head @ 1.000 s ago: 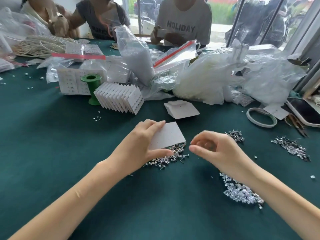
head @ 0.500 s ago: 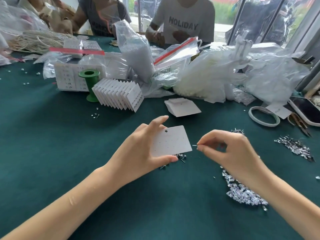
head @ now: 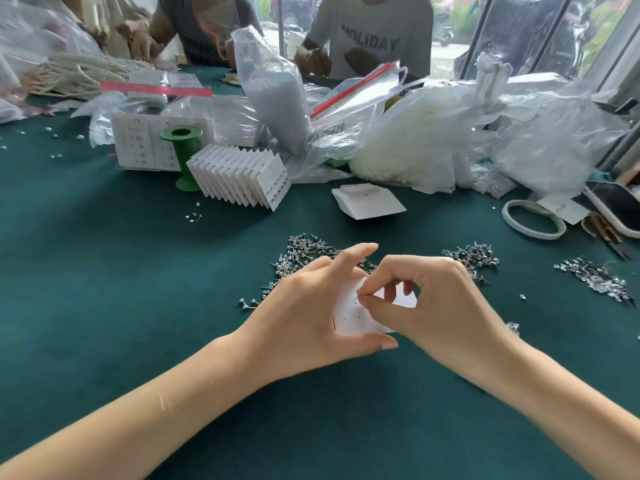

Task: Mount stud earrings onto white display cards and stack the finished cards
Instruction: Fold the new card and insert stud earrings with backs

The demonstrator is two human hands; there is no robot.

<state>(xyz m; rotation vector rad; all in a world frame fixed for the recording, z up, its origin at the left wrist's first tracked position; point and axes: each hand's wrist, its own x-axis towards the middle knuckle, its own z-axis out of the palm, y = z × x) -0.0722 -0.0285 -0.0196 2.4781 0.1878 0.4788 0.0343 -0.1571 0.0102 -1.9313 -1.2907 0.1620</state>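
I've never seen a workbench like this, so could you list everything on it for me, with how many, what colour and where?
card: one, white, held between both hands
stud: one, silvery, pinched against the card
stud piles: several, silvery, around the hands
card row: one fanned stack, white, centre left
blank cards: small stack, white, beyond the hands
spool: one, green, left of the card row
bags: many, clear or white, across the back
tape: one roll, white, right
phone: one, dark, far right
table: one, dark green
other people: at least two, far side
left hand: grips the card
right hand: pinches the stud
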